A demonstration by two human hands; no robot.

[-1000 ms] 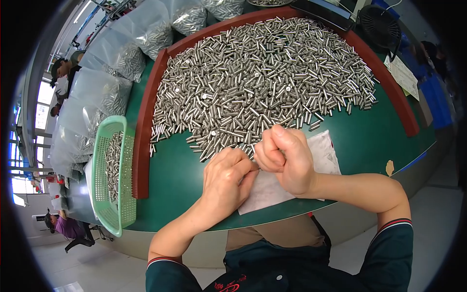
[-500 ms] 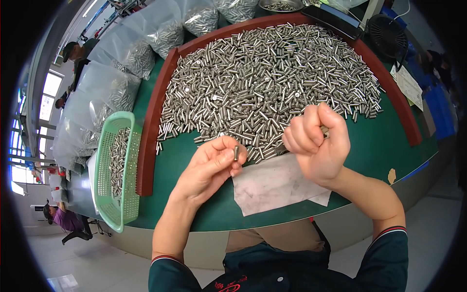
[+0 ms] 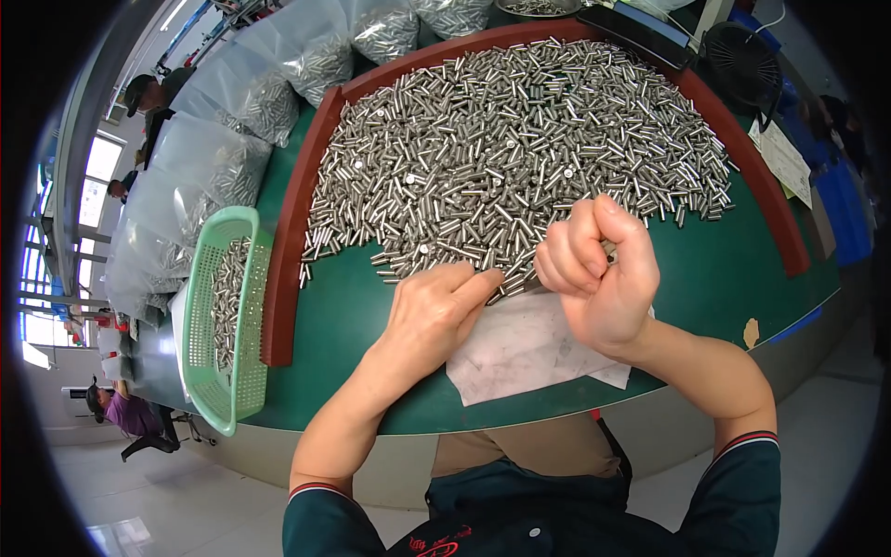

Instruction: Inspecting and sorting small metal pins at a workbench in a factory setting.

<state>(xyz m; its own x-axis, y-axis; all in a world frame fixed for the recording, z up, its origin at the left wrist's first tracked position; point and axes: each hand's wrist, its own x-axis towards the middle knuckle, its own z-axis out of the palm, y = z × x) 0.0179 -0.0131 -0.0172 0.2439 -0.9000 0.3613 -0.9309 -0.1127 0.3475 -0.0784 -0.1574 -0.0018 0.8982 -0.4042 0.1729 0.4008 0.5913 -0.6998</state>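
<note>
Up close: left hand [image 3: 432, 311] palm-down on the green table top [image 3: 343, 316], fingers loosely spread and empty, index fingertip touching the near edge of the heap of short shiny metal cylinder pins [image 3: 520, 158]. Right hand [image 3: 599, 269] raised just beside it, curled into a fist, a few of the same pins peeking out between the closed fingers. Hands apart, a narrow gap between them. Beneath both wrists, a crumpled sheet of white paper [image 3: 529, 348] lying flat at the table's near edge. Heap spread wide across the green surface, fenced on the far and left sides by a curved dark red wooden rim [image 3: 297, 223]. Left of that rim, a light green perforated plastic basket [image 3: 237, 371] with more pins inside. Beyond, along the far left, several clear plastic bags [image 3: 223, 148] stuffed with pins. At far right, a black round fan [image 3: 747, 65] and a sheet of printed paper [image 3: 784, 158]. Far left, other people in the background, one seated low in a purple top [image 3: 125, 413].
</note>
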